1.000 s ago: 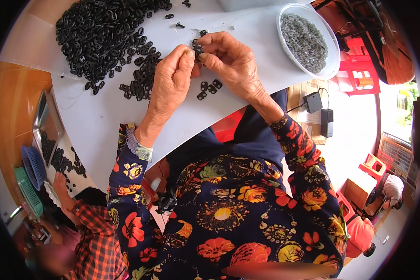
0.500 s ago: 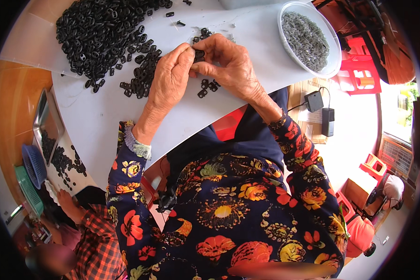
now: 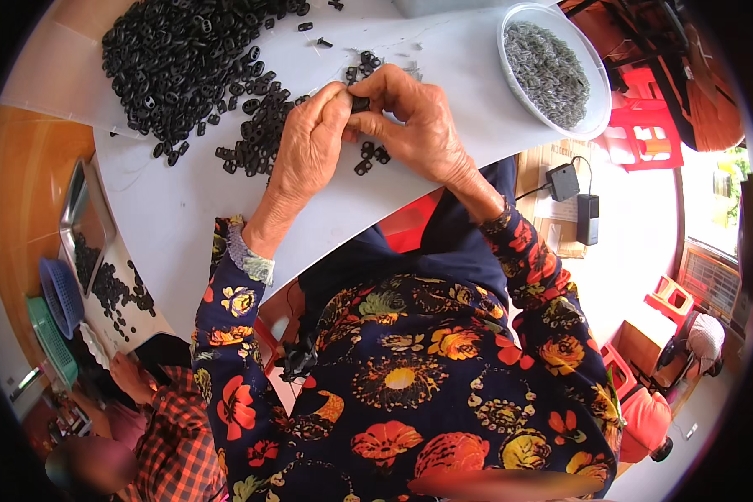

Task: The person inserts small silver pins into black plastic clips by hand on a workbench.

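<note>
Over the pale table my two hands meet, fingertips close together. A small black plastic piece shows between them, gripped by the bent fingers and thumb of my right hand. My left hand is closed in a pinch against the same piece; its fingertips are partly hidden. Several loose black two-holed pieces lie just below my right hand, and more lie beyond my fingers. Left of my hands spreads a big heap of the same black pieces.
A round clear tub of small grey parts stands at the table's right. A single black piece with a stem lies at the back. At lower left, a person in a checked shirt works near a metal tray and baskets.
My hands have shifted very slightly nearer, and the black piece shows more clearly between my fingers. The other person's hand at lower left has moved a little.
</note>
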The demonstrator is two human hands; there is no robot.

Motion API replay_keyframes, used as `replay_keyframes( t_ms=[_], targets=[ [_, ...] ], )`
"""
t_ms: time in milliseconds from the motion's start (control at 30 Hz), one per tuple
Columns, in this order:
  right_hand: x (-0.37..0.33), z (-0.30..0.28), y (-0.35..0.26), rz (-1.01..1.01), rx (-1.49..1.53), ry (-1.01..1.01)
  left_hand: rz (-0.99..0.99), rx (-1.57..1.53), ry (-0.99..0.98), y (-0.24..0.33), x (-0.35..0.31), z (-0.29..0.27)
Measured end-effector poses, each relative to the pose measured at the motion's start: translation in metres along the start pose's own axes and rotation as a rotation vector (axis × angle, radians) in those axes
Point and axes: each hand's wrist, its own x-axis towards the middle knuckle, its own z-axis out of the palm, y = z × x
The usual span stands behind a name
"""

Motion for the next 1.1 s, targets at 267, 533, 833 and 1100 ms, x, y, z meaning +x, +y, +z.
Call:
replay_keyframes(
  t_ms=[267, 533, 833, 1100],
  targets=[
    [0.0, 0.0, 0.001, -0.049, 0.063, -0.007, -0.001, 0.006, -0.021, 0.008, 0.0, 0.001],
    [0.001, 0.001, 0.013, 0.09, 0.232, -0.065, 0.035, 0.129, 0.005, 0.008, 0.003, -0.007],
    [0.003, -0.002, 0.0, 0.039, 0.206, 0.005, -0.045, -0.139, 0.01, -0.008, 0.004, 0.001],
    [0.122, -0.111, -0.052, -0.451, -0.611, 0.315, 0.115, -0.299, -0.054, -0.014, 0.001, 0.003]
  ],
)
